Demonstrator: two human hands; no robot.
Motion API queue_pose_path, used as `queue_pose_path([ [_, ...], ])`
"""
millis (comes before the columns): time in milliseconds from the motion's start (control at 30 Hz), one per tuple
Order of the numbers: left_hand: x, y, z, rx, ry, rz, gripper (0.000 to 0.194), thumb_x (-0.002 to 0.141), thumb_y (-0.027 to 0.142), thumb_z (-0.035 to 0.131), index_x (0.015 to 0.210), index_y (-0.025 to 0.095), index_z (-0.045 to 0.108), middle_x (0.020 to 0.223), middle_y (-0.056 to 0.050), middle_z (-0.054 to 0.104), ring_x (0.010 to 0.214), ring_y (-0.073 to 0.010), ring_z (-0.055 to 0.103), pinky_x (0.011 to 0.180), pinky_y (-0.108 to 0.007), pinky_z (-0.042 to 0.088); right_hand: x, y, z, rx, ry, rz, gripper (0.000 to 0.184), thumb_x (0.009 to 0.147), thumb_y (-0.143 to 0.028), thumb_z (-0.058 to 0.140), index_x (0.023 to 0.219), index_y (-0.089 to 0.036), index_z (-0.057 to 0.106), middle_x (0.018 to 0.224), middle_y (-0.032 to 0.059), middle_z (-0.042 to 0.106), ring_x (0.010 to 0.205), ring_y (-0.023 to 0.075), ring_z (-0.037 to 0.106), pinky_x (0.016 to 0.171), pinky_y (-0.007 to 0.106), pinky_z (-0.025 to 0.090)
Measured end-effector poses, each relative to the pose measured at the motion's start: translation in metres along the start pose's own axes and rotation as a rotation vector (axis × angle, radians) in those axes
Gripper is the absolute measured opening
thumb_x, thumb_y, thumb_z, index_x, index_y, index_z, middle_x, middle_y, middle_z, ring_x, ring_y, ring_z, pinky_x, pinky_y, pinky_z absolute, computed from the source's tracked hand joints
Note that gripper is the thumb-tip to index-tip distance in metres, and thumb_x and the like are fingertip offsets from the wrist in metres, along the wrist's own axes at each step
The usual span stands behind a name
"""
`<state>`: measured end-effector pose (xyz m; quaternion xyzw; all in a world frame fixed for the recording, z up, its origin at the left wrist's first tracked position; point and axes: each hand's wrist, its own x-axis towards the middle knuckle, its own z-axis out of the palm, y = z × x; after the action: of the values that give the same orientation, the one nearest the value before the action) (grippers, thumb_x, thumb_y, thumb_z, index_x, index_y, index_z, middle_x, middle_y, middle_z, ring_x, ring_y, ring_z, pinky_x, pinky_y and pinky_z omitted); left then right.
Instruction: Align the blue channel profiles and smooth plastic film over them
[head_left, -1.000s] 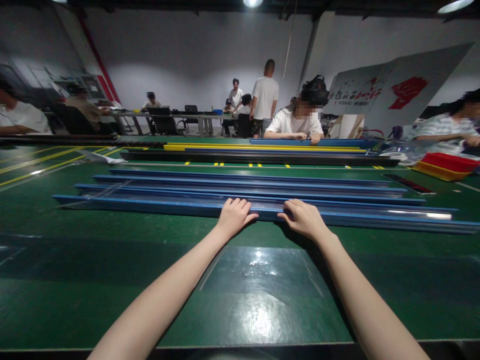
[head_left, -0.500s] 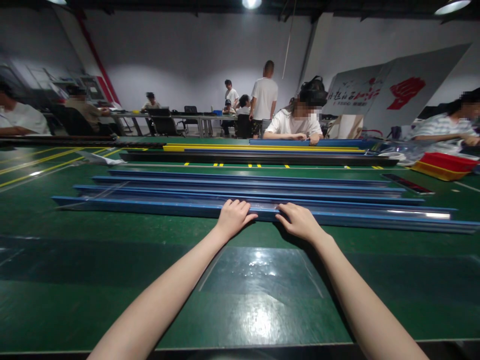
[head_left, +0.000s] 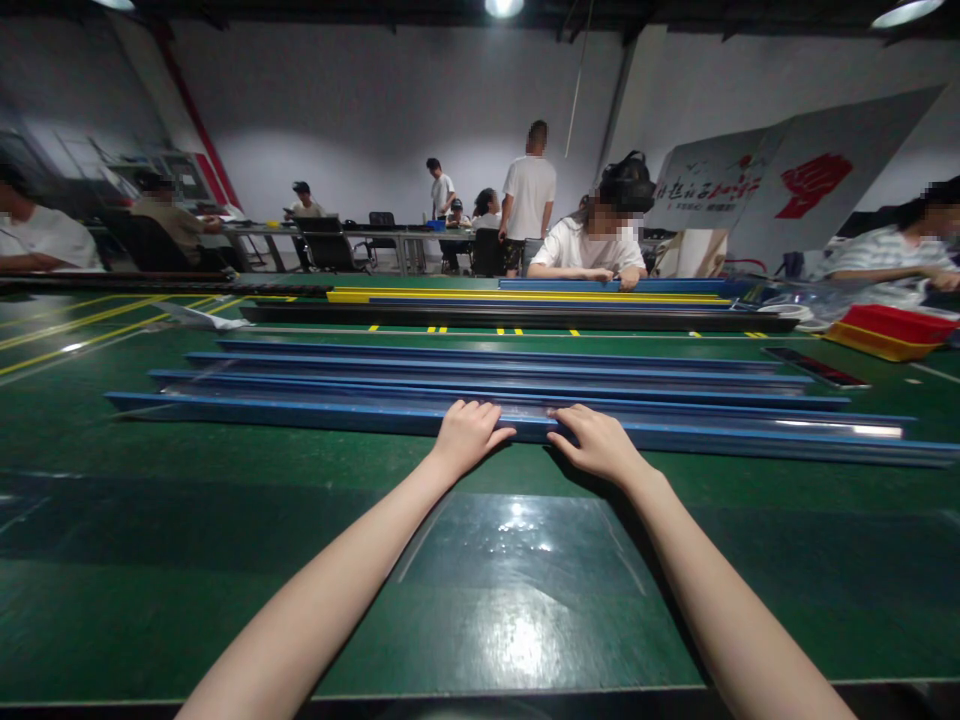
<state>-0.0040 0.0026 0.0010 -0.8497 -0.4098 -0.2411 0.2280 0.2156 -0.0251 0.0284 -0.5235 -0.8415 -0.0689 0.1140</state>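
Observation:
Across the green table (head_left: 225,630) lies a long blue channel-shaped strip (head_left: 300,412), the nearest of several alike. My left hand (head_left: 466,437) curls its fingers over the near edge of this strip, thumb in front of it pointing right. A short gap to the right, my right hand (head_left: 598,440) grips the same edge, thumb on the near side. Something clear and shiny, like plastic film, shows inside the channel between my hands. Behind it run more blue channel strips (head_left: 480,381), roughly parallel. The fingertips of both hands are partly hidden behind the edge.
Clear film (head_left: 517,545) lies flat between my forearms and the strips. Farther back are a black strip (head_left: 517,317) and yellow strips (head_left: 525,297). A phone-like dark slab (head_left: 817,368) and a red tray (head_left: 892,326) are right. A person (head_left: 589,245) works opposite.
My right thumb and fingers have shifted very slightly left along the edge. My left hand and the blue strips look nearly unmoved. A standing person in the background has moved left.

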Motion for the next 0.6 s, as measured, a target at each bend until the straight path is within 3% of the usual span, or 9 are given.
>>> queue_pose_path([
  [600, 0.0002, -0.0003, 0.0005, -0.010, -0.011, -0.011, 0.037, 0.085, 0.050, 0.043, 0.075, 0.016, 0.055, 0.072, -0.004, 0.064, 0.066, -0.0169, 0.056, 0.061, -0.029, 0.030, 0.0005, 0.0016, 0.0018, 0.008, 0.015, -0.005, 0.037, 0.086, -0.036, 0.039, 0.113, -0.017, 0.055, 0.112, 0.0092, 0.061, 0.102, 0.0194, 0.054, 0.081, 0.029, 0.041],
])
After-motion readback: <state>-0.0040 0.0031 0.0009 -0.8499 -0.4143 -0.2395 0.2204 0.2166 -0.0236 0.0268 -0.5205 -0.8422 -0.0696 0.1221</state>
